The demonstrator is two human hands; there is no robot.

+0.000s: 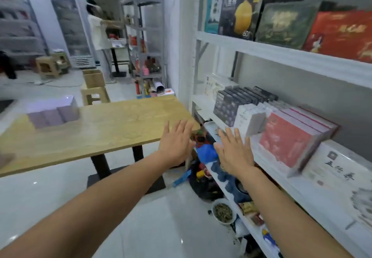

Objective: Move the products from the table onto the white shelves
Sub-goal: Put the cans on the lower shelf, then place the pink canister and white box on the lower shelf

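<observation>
Two bare forearms reach forward from the bottom edge. The left hand (175, 143) and the right hand (235, 153) are both spread flat with straight fingers and hold nothing. The left is in front of the near corner of a wooden table (100, 129), and the right is in front of the white shelves (281, 56).

Below the hands, the lowest shelf and the floor hold a jumble that is partly hidden by the arms. A blue bag (207, 153) and a bowl of greenish bits (222, 211) can be made out.

On the middle shelf, from near to far:
- a white box (338, 169) with large brush characters (too smeared to read)
- red boxes (285, 139)
- pale boxes (249, 119)
- dark boxes (227, 106)

The purple boxes (52, 110) sit together on the table's far left part, blurred and well apart from both hands.

On the upper shelf, a black box with a yellow shape (241, 14) carries white characters that cannot be read. The boxes beside it are cut off by the frame.

Far back, a person in a pale top (98, 30) stands at a grey rack (145, 36).
</observation>
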